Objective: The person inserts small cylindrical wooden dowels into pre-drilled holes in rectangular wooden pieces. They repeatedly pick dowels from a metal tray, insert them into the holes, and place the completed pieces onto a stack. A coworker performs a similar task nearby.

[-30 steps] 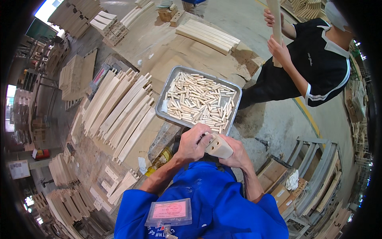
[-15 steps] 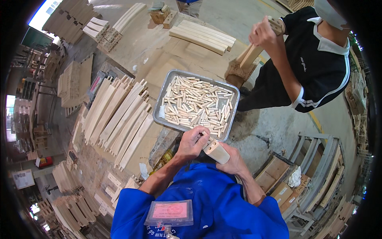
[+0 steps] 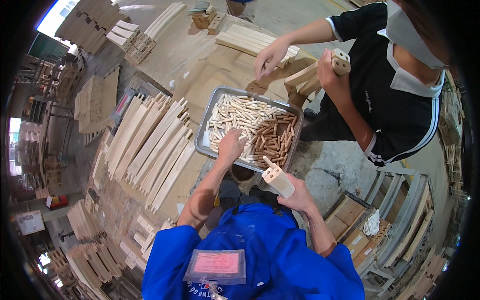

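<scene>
My right hand (image 3: 299,196) is wrapped round a pale wooden piece (image 3: 283,186), tilted with its drilled end up and toward the tray. One wooden dowel (image 3: 268,161) sticks out of that end; other holes beside it show dark. My left hand (image 3: 231,146) reaches into the near left part of a grey metal tray (image 3: 199,134), its fingers apart and their tips among loose dowels (image 3: 235,112). Whether a dowel lies between those fingertips is hard to see. Shadow covers the dowels in the tray's right half.
Across the tray a co-worker in a black shirt (image 3: 367,85) holds drilled wooden pieces (image 3: 341,62), the other hand (image 3: 271,56) stretched over the tray's far side. Curved wooden slats (image 3: 150,145) lie in rows at the left. A metal rack (image 3: 400,210) stands at the right.
My left hand has left the wooden piece and moved up-left into the tray. A dowel now stands in the piece's end. The co-worker's one hand has swung left toward the tray.
</scene>
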Demonstrator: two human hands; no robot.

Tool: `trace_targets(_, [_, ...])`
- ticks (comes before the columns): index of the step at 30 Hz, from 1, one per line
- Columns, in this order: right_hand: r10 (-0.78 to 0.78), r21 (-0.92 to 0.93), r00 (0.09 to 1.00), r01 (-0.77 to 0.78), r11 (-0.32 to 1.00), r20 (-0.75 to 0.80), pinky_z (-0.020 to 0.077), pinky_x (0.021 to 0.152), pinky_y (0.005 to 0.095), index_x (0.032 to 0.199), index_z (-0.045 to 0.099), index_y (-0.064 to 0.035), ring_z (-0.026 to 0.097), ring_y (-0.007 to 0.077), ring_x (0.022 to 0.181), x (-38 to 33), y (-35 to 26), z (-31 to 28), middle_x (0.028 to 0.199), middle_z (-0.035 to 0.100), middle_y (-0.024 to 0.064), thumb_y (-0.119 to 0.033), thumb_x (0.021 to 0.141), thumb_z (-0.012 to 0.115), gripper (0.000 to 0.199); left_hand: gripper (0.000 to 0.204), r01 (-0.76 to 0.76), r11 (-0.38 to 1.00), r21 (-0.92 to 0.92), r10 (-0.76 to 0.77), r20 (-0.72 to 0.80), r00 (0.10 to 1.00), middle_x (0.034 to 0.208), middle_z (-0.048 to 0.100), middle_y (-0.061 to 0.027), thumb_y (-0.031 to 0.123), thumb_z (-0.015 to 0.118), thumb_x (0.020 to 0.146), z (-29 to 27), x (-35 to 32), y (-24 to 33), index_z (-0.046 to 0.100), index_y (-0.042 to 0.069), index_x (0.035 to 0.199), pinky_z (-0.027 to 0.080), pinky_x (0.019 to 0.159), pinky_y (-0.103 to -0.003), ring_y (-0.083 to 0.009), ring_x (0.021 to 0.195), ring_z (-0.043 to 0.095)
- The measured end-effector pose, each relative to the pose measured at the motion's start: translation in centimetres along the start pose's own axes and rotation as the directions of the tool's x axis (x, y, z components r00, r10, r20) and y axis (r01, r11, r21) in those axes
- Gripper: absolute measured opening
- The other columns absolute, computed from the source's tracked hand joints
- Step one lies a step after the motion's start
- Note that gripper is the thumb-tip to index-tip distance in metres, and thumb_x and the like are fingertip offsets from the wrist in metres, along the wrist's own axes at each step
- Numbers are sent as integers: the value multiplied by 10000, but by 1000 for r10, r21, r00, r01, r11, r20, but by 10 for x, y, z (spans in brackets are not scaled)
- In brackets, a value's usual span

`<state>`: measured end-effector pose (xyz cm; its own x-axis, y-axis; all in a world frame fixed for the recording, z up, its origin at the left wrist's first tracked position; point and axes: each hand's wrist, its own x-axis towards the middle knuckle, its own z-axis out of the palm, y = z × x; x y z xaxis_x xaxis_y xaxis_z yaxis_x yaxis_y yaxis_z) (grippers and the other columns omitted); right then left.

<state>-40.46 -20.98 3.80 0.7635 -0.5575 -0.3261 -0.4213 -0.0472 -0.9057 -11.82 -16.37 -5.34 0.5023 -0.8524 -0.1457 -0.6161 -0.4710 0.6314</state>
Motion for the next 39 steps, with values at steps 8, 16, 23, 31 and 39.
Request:
trace_targets(8, [69,-118,994,-79,990,-83,556,930,396,1355,600,-55,719,340,1065,-10,8,-3,1138,727,191,-111,655,762,721,197,111,960,-259,-54,216,975,933,680,-127,216,703,921,-7,1,-6,739,72,1052,556,751,-395,-223,811,680])
trace_targets(16, [25,-55,997,-29,998,-72,553,928,386,1347,607,-29,722,327,1063,-8,16,-1,1123,729,197,-92,646,758,720,225,226,364,-903,29,254,967,797,571,33,116,702,970,-37,-58,27,673,-12,1153,386,556,-229,-56,630,469])
trace_targets(23, [25,46,994,-20,999,-105,540,927,348,1384,596,-24,714,226,1062,-5,22,-1,1138,738,160,-81,662,752,742,235,314,478,-820,-16,349,937,776,570,34,194,681,1002,-40,-96,25,678,-1,1134,422,582,-241,-68,661,500])
trace_targets(31, [66,16,985,-64,998,-157,534,929,334,1390,597,-37,703,199,1046,-10,27,-13,1141,741,130,-77,667,745,739,205,-93,989,-112,98,38,995,822,661,-168,212,717,880,4,-113,-14,685,30,968,527,716,-453,-367,794,653])
trace_targets(39, [56,-22,987,-60,998,-152,538,931,351,1386,598,-56,714,232,1041,-8,15,-8,1133,739,145,-111,666,751,739,121,-160,952,260,175,-36,984,933,609,-176,148,674,834,37,-30,-11,678,32,867,548,750,-499,-381,900,652])
